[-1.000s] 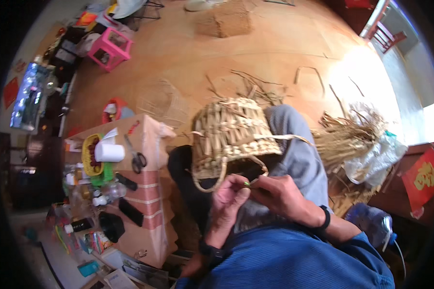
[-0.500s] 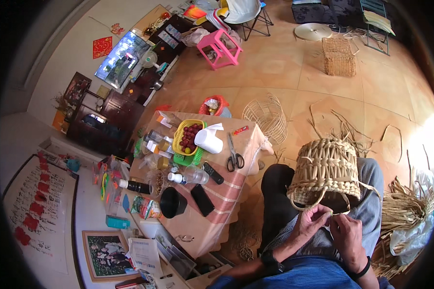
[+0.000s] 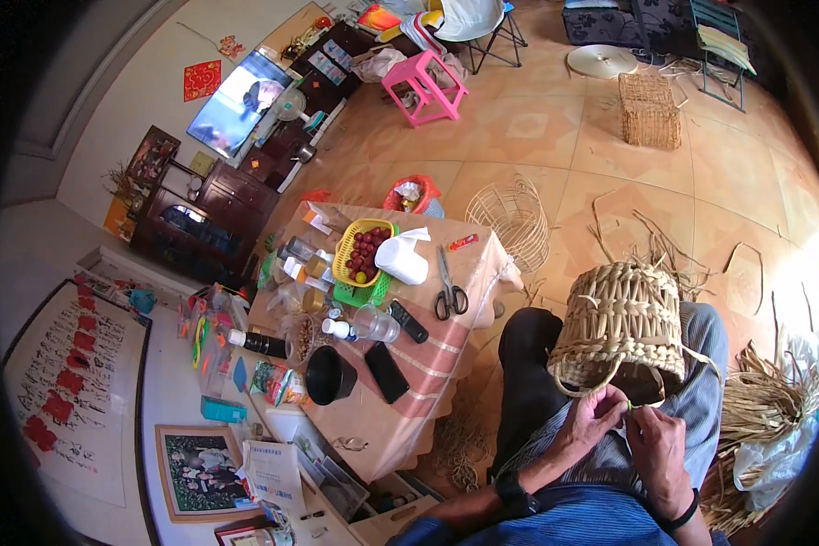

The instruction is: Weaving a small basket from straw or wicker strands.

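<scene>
A woven straw basket (image 3: 621, 314) rests across my knees with its mouth tilted toward me. Loose strands hang from its rim, one curling out at the right side. Just in front of the opening, my left hand (image 3: 599, 417) pinches a thin straw strand with thumb and forefinger. Close beside it, my right hand (image 3: 657, 444) has its fingers closed on the strand too. A small greenish bit shows between the two hands. The strand's exact course between the fingers is too small to follow.
At my left stands a cloth-covered table (image 3: 400, 455) with scissors (image 3: 449, 289), a phone (image 3: 387, 372), a black bowl (image 3: 328, 375) and a fruit basket (image 3: 359, 250). Straw bundles (image 3: 764, 391) lie on the floor at my right. Beyond my knees are a wire basket (image 3: 510, 223) and loose strands.
The view has shifted slightly, so everything sits a little to the right. My hands stay together at the basket's mouth, and a greenish bit now shows between them.
</scene>
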A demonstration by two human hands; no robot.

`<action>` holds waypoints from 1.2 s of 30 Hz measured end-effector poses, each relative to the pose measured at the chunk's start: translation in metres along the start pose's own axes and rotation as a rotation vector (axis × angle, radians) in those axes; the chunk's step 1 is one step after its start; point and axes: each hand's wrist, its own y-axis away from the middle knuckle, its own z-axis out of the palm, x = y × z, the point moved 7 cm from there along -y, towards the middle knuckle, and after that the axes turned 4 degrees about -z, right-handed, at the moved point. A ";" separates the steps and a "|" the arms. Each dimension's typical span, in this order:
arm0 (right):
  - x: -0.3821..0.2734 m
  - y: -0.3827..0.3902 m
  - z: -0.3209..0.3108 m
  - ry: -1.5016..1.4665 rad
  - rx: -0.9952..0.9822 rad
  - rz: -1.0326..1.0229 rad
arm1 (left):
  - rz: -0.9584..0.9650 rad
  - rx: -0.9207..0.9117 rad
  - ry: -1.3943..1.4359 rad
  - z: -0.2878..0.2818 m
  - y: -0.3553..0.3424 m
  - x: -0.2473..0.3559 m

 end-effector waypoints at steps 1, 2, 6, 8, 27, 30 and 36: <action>0.000 0.000 0.000 -0.003 0.012 -0.010 | -0.008 -0.006 0.018 0.001 0.000 -0.001; 0.000 0.001 0.000 -0.005 0.024 -0.021 | -0.010 -0.006 0.019 0.001 -0.001 -0.004; 0.002 0.001 0.000 0.002 -0.003 -0.008 | 0.057 -0.014 0.030 0.000 -0.003 -0.005; -0.001 -0.003 0.003 -0.029 0.005 -0.056 | 0.064 -0.036 0.013 -0.004 -0.001 0.005; 0.009 -0.002 0.016 -0.266 -0.070 -0.019 | -0.052 0.048 0.182 -0.010 0.020 0.019; 0.009 -0.005 0.008 -0.274 -0.023 -0.024 | 0.031 0.023 0.367 -0.011 0.012 0.016; 0.007 -0.007 -0.003 -0.249 -0.044 -0.079 | 0.037 -0.003 0.192 -0.010 0.007 0.005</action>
